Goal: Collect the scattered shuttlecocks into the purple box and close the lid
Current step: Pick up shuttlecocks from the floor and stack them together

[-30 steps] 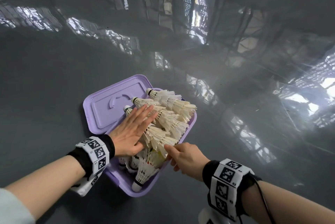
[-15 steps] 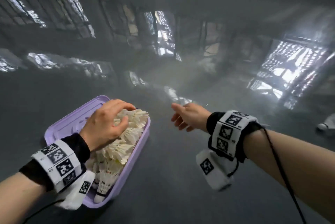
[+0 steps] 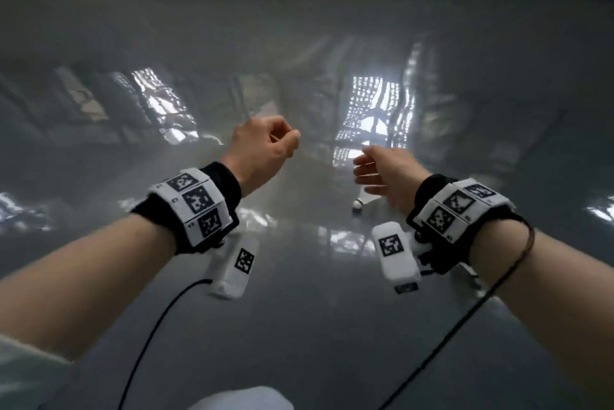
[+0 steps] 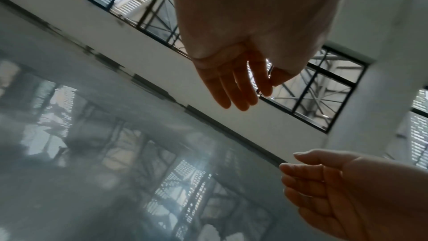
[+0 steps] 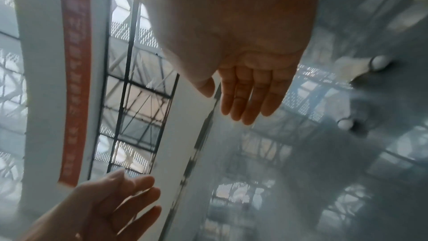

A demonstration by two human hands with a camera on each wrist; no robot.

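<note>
Step in hand: fetching the shuttlecocks not yet gathered; both hands are out over the glossy grey floor [image 3: 299, 326] and carry nothing.
Left hand [image 3: 262, 147]: at about 11 o'clock from the middle of the head view, its fingers [image 4: 234, 87] hang loosely bent and hold nothing.
Right hand [image 3: 388, 173]: at about 1 o'clock, palm turned inward, its fingers [image 5: 250, 96] nearly straight and close together, empty.
Shuttlecock [image 3: 363, 201]: lies on the floor just under the right hand, white cork tip toward 7 o'clock, feathers mostly hidden by the hand; nothing touches it.
More shuttlecocks: the right wrist view shows two [image 5: 361, 65] [image 5: 345, 123] on the floor, at about 2 and 3 o'clock from the fingertips, near each other.
Purple box: out of sight in every view, so its place and its lid cannot be told.
Next move, as I judge it: lower the right hand onto the nearest shuttlecock, take it lightly round the cork or the feather skirt, then carry it to the box.
Left to do: at least these, then the lid.
</note>
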